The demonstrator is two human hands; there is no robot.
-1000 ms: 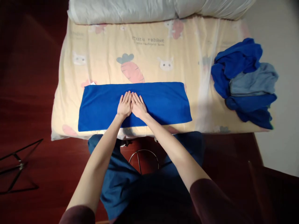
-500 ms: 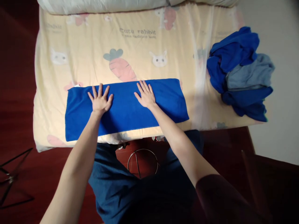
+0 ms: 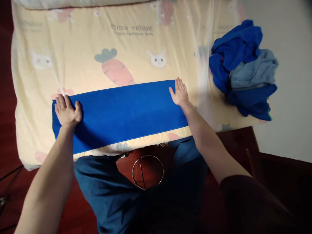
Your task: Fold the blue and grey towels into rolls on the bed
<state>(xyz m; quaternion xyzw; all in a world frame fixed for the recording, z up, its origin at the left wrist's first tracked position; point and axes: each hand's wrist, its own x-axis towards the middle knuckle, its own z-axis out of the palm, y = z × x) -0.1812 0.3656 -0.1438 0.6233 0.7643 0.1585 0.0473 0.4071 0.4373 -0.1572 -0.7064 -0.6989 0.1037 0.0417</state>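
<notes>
We place the bed [image 3: 141, 65] across the upper part of the frame, floor [image 3: 6, 113] along the left and below. Cloth [image 3: 129, 110] on the bed, left of centre, beside its lower edge. Left hand [image 3: 67, 110] on the cloth's left end; right hand [image 3: 179, 94] at its upper right corner. Heap of cloths [image 3: 243, 70] upper right, on the bed, well apart from the cloth; wall [image 3: 287, 113] right of it. Bedding [image 3: 60, 3] along the top left edge. Below the bed, we note legs [image 3: 104, 188], ring [image 3: 142, 172] between; stand [image 3: 3, 201] lower left, partly out of frame.
</notes>
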